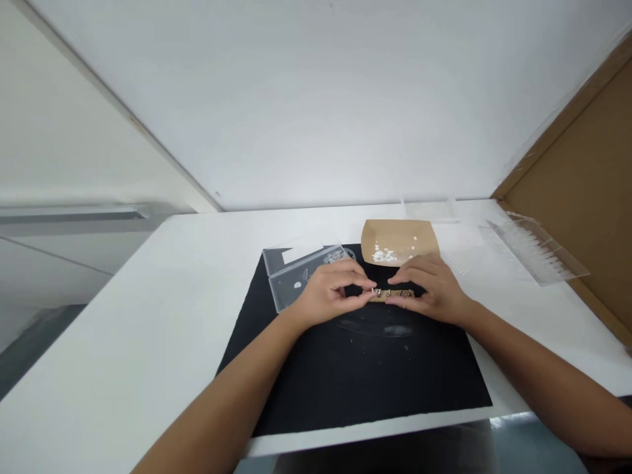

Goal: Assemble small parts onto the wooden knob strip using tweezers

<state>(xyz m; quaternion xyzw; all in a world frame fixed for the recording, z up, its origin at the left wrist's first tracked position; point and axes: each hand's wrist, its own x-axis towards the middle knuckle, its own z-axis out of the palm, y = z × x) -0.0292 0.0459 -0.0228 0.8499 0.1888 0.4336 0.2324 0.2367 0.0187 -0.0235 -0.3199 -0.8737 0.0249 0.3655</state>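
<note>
A narrow tan strip point(382, 297) lies level above the black mat, with several small shiny metal pieces point(388, 293) set in a row along it. My left hand point(332, 289) is closed, thumb and forefinger pinching the strip's left end beside one of the metal pieces. From the other side my right hand point(434, 288) grips the strip, its thumb along the near edge and its fingers curled over the far side. The right hand's palm hides part of the strip's right end. What the metal pieces are is too small to tell.
Behind my hands stands a brown paper tray point(399, 232) with white bits in it. A clear hinged plastic case point(286, 289) with small parts lies left. Clear plastic racks point(538, 253) stand right, near a brown board point(582, 178). A black mat point(365, 375) covers part of the white table point(148, 316).
</note>
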